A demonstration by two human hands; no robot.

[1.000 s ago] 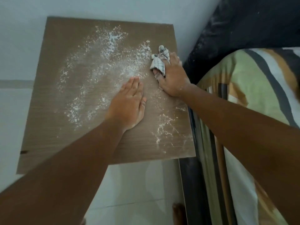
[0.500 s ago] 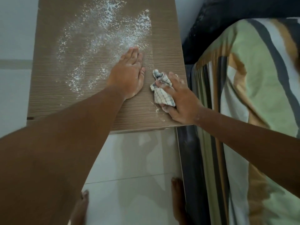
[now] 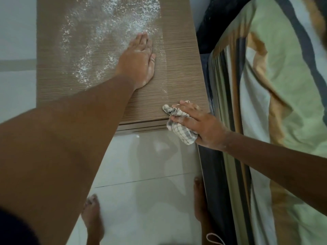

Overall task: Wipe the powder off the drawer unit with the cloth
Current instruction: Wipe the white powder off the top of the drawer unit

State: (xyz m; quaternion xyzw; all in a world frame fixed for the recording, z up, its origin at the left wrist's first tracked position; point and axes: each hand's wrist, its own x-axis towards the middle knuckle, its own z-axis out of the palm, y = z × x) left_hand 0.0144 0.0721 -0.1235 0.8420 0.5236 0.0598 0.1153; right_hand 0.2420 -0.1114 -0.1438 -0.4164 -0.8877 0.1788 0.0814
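Our right hand (image 3: 205, 129) grip is clamped on the crumpled checked cloth (image 3: 179, 125) at the brown wood-grain drawer unit (image 3: 180, 68) front edge; our left hand (image 3: 137, 62) lies flat, fingers together, beside white powder (image 3: 106, 32).

drawer unit (image 3: 180, 68) far edge cropped, powder (image 3: 113, 29) cropped

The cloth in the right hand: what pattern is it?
White with a grey check, seen in the head view: cloth in the right hand.

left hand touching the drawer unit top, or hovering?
Touching. In the head view the left hand lies flat, palm down, on the drawer unit top, no gap at its edges, beside the powder.
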